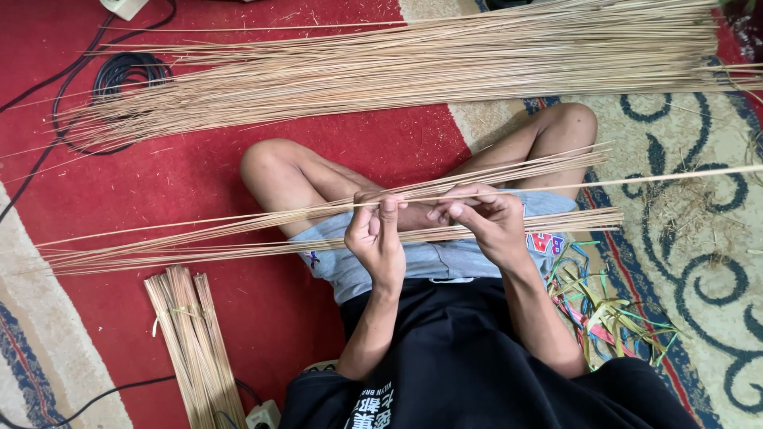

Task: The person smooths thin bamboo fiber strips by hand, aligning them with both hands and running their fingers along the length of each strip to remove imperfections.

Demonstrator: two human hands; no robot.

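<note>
Seen from above: seated cross-legged on a red patterned carpet (pixel 199 183). Left hand (pixel 375 238) and right hand (pixel 485 222) raised close together over the lap, fingers (pixel 388 213) of both pinched shut on one long thin pale bamboo stick (pixel 636 179) running out to the right. Across the knees, just beneath the hands, lay a loose sheaf of similar pale sticks (pixel 199 242). Farther off, spread over the carpet, a large pile of long pale sticks (pixel 413 59). Near the left elbow, a tied bundle of short tan sticks (pixel 191 342). Beside the right arm, a tangle of coloured plastic strips (pixel 612 314). Coiled black cable (pixel 119 75) at the far left.
</note>
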